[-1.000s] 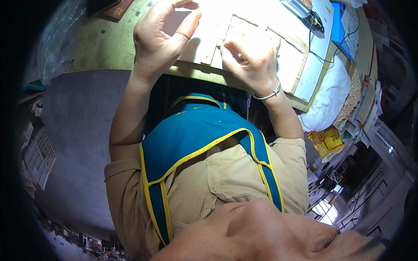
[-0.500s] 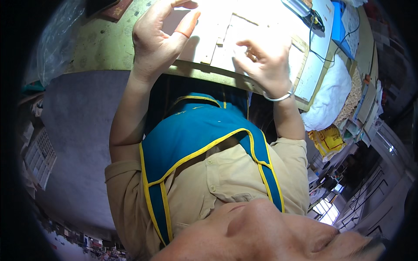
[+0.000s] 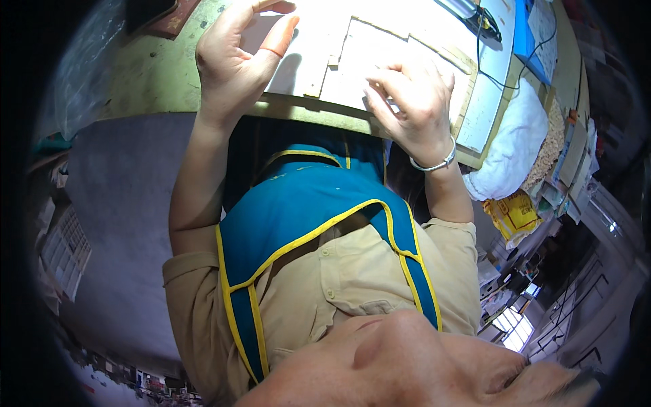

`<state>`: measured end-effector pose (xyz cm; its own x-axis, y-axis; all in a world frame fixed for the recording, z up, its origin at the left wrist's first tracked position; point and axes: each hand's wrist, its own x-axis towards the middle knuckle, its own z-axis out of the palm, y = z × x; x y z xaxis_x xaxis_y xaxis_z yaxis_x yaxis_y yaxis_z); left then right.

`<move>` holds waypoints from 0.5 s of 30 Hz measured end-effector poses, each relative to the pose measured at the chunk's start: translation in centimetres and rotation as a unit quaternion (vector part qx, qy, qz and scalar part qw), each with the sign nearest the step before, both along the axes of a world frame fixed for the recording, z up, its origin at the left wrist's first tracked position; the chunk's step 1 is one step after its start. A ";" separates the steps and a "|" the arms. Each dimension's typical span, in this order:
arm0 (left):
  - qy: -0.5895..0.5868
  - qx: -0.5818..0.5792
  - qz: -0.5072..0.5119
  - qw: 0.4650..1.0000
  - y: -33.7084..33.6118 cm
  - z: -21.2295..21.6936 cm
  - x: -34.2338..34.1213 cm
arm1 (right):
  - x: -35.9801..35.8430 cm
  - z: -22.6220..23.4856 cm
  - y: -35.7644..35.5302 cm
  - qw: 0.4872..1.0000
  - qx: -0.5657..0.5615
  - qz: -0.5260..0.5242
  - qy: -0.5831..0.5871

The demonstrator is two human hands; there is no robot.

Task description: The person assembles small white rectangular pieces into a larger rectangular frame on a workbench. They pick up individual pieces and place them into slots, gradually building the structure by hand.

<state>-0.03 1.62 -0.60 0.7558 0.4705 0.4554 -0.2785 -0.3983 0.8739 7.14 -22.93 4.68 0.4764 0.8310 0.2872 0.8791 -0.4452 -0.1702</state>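
Observation:
My left hand hovers over the near left part of a brightly lit white surface, its thumb and curved index finger apart, with nothing visible between them. My right hand is bent over the lit area, thumb and index tips brought together in a pinch; whatever they hold, if anything, is lost in glare. A silver bangle circles that wrist. Between and beyond the hands, thin strips form a stepped outline on the surface. A small block lies against the outline's left side.
A silver cylindrical tool with a black cord lies at the far right, near a blue folder-like item. White cloth and a yellow bag are at the right. Clear plastic hangs at the left of the green table.
The work surface and my left hand sit slightly further left in view. My right hand has turned a little, its fingers less blurred. Nothing has visibly been picked up or released.

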 end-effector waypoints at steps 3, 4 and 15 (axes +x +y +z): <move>-0.012 0.010 -0.005 1.000 0.2 0.0 0.0 | 0.4 0.1 -0.7 1.000 -0.015 -0.014 0.000; -0.015 0.016 -0.013 1.000 0.4 0.2 0.1 | 0.4 0.2 -0.9 0.999 -0.024 -0.019 0.009; 0.001 -0.038 -0.015 0.999 0.0 -0.3 -0.1 | 0.2 -1.4 -0.4 0.999 0.003 -0.014 0.049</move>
